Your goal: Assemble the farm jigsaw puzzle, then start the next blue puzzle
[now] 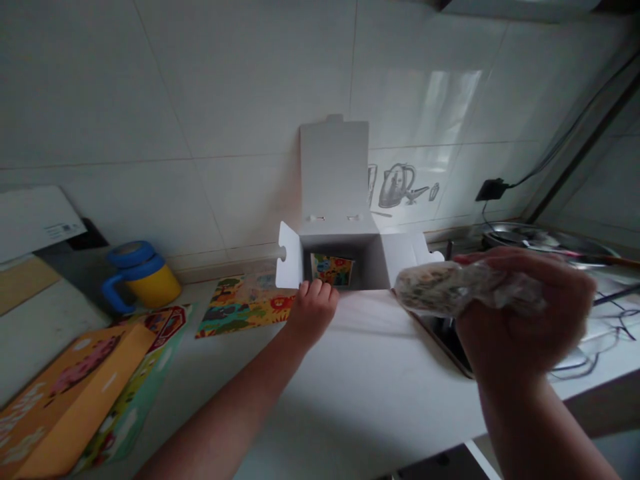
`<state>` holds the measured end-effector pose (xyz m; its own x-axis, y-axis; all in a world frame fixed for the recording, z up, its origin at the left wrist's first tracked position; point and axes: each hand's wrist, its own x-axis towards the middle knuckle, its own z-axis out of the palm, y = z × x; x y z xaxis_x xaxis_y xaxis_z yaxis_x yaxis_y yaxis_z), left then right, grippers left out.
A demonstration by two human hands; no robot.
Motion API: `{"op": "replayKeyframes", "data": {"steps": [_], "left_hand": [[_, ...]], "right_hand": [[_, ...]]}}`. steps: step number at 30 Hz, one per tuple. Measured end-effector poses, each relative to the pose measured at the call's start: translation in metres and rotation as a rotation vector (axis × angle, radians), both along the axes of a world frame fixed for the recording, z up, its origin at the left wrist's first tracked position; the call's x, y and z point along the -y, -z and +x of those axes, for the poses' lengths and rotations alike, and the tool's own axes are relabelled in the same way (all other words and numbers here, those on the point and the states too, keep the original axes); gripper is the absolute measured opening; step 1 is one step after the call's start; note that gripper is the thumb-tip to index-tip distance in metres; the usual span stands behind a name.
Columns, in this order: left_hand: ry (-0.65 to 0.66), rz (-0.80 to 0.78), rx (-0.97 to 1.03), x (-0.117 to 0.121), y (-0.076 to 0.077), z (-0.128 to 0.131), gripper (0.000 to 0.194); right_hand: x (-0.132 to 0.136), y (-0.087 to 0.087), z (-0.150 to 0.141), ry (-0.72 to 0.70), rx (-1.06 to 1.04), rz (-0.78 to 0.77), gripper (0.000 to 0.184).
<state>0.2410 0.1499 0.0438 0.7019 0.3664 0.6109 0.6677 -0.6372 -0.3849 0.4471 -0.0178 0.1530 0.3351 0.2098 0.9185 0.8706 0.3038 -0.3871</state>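
An open white cardboard box [345, 272] stands on the counter against the tiled wall, lid raised and side flaps spread. Inside it a small colourful printed card or box [332, 269] leans at the left. My left hand [314, 310] has its fingers curled over the box's front edge, near the left corner. To the right of the box, my right hand [533, 300] is raised and closed around the gathered end of a clear plastic bag [435, 288]. The bag points left; its pale, mottled contents are too blurred to name.
A colourful printed sheet [225, 310] lies left of the box. Further left are a yellow-and-blue mug [150, 277] and an orange box [95, 387]. A dark-edged tray [445, 340], cables [585, 363] and a pan [545, 237] are on the right.
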Motion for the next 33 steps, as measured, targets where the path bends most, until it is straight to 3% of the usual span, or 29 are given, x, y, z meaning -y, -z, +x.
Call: {"op": "replayKeyframes", "data": {"steps": [3,7,11,15,18,21,23,27,30,33], "left_hand": [[0.012,0.002,0.004,-0.007,-0.006,0.006,0.019],[0.019,-0.002,0.016,-0.025,-0.019,0.016,0.016],[0.027,-0.007,0.014,-0.044,-0.029,0.027,0.021],[0.209,-0.02,-0.034,-0.041,-0.035,0.023,0.028],[0.337,-0.085,0.027,-0.019,-0.038,-0.005,0.035],[0.412,-0.309,0.188,0.011,-0.035,-0.049,0.036],[0.39,-0.515,0.343,0.029,-0.028,-0.079,0.033],[0.259,-0.881,0.574,0.047,-0.002,-0.126,0.071],[0.199,-1.119,0.756,0.046,0.018,-0.152,0.053],[0.152,-1.247,0.933,0.042,0.035,-0.173,0.038]], "right_hand": [[0.015,0.014,-0.005,-0.134,-0.109,0.08,0.057],[0.022,0.038,-0.008,-0.183,-0.023,-0.122,0.061],[0.009,0.062,-0.012,-0.135,0.197,-0.353,0.064],[-0.018,0.079,-0.025,-0.194,0.234,-0.529,0.062],[-0.037,0.089,-0.04,-0.271,0.152,-0.618,0.061],[-0.054,0.094,-0.06,-0.389,0.025,-0.655,0.05],[-0.066,0.094,-0.079,-0.482,-0.062,-0.672,0.036],[-0.095,0.096,-0.125,-0.713,-0.2,-0.728,0.019],[-0.114,0.107,-0.156,-0.85,-0.19,-0.747,0.031],[-0.122,0.118,-0.166,-0.873,-0.022,-0.658,0.049]]}}
